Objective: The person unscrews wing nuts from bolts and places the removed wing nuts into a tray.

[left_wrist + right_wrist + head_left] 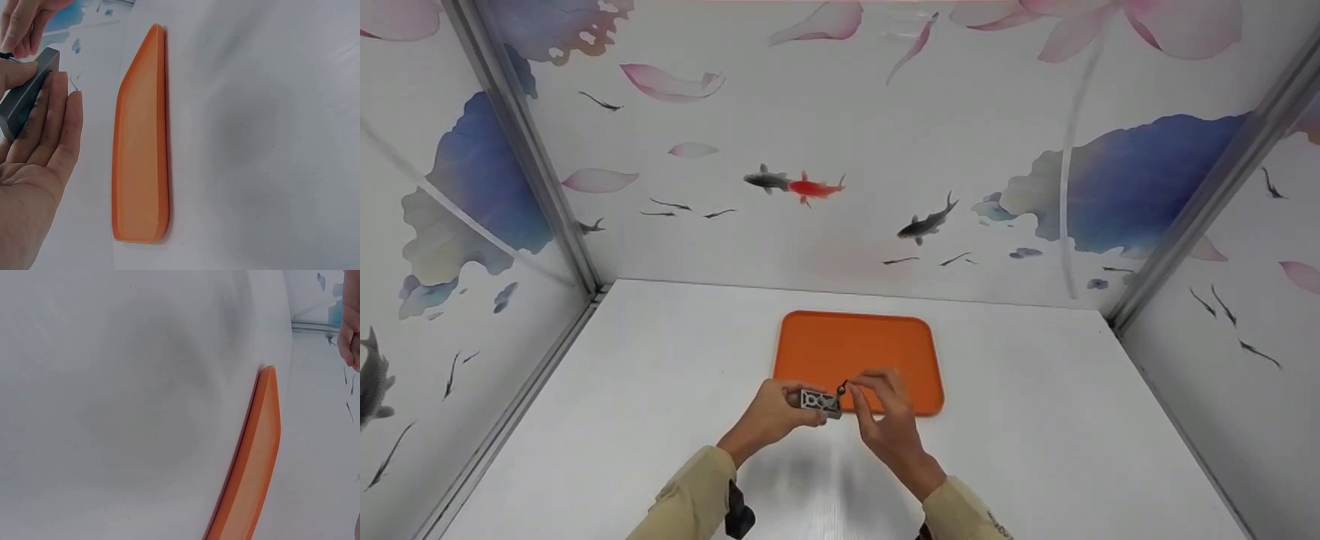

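In the head view, my left hand [771, 414] grips a small grey rectangular block [814, 401] with round openings in its face, above the near edge of an orange tray. Fingertips of my right hand [891, 420] pinch a small dark, thin piece [841, 389] at the block's right end; its exact kind is too small to tell. From the left wrist, the block [29, 93] appears edge-on, thumb on one side and fingers along the other. Only a sliver of my right hand shows low at the right edge of the right wrist view.
The orange tray [855, 345] lies flat on the white table [1020, 405], with its raised rim all round. White panels printed with fish, petals and leaves enclose the table at the back [840, 247] and both sides, joined by metal corner posts [521, 150].
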Available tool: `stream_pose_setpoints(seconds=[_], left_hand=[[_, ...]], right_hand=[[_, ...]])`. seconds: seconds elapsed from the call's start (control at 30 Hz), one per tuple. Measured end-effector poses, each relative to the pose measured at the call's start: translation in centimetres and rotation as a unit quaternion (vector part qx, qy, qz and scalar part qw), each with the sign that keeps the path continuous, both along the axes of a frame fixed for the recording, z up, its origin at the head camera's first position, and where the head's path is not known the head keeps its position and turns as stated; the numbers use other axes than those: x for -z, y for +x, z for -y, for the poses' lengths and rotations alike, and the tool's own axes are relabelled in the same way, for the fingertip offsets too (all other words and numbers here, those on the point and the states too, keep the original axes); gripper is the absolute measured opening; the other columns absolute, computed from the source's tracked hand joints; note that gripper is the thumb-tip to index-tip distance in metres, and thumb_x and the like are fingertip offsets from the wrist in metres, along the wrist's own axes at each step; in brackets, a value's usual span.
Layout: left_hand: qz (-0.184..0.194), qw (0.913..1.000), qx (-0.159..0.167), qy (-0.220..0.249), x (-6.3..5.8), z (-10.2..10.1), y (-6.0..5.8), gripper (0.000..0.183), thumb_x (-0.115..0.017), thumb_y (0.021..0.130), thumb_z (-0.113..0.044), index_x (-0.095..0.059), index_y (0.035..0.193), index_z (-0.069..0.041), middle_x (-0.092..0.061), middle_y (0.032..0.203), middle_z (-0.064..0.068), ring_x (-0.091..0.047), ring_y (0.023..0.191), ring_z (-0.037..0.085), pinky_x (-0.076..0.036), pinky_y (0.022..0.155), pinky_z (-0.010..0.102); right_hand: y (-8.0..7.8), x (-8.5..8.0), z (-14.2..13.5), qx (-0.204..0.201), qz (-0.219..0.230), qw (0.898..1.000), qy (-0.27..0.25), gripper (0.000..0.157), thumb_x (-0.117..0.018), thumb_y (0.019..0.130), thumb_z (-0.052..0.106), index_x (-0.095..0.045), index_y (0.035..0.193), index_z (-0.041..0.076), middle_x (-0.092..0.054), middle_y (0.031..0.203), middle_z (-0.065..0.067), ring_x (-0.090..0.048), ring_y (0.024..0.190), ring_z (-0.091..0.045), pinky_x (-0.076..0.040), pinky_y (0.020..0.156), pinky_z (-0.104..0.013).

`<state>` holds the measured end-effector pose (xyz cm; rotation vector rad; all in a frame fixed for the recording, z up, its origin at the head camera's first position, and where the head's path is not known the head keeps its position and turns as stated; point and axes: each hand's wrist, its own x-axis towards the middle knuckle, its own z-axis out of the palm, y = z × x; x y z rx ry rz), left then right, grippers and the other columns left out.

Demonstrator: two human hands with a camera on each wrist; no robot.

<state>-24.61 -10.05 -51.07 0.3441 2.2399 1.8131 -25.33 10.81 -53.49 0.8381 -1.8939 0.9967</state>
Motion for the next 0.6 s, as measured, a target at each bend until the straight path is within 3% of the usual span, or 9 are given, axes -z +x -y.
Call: stream_pose_setpoints(seconds=[0.17,0.3,0.6], left_hand=[[0.004,1.0,-0.001,0.004,-0.06,-0.12,-0.05,0.035,-0.078,0.082,-0.011,-0.071,0.115,0.0,-0.076,0.104,0.014,-0.074,0.089,0.016,-0.062,0.081,0.028],[0.004,1.0,-0.002,0.0,-0.14,-0.17,-0.06,0.035,-0.078,0.082,-0.011,-0.071,0.115,-0.001,-0.076,0.104,0.013,-0.073,0.089,0.015,-0.062,0.082,0.029],[0.004,1.0,0.001,0.006,-0.35,-0.25,0.03,0.037,-0.078,0.082,-0.012,-0.071,0.116,0.0,-0.076,0.105,0.014,-0.074,0.089,0.016,-0.062,0.082,0.031]], right_hand=[[0.18,-0.21,-0.11,-0.023,0.011,1.0,-0.001,0.025,-0.067,0.087,-0.002,-0.072,0.109,0.008,-0.063,0.105,-0.007,-0.058,0.098,-0.02,-0.052,0.084,-0.03],[0.32,-0.19,-0.04,-0.028,0.016,0.999,0.001,0.031,-0.069,0.082,-0.005,-0.071,0.11,0.008,-0.063,0.105,-0.008,-0.057,0.098,-0.021,-0.052,0.083,-0.033],[0.28,-0.05,0.13,-0.023,0.014,1.0,0.005,0.036,-0.073,0.077,-0.01,-0.071,0.109,0.007,-0.064,0.105,-0.007,-0.059,0.097,-0.02,-0.055,0.08,-0.029]])
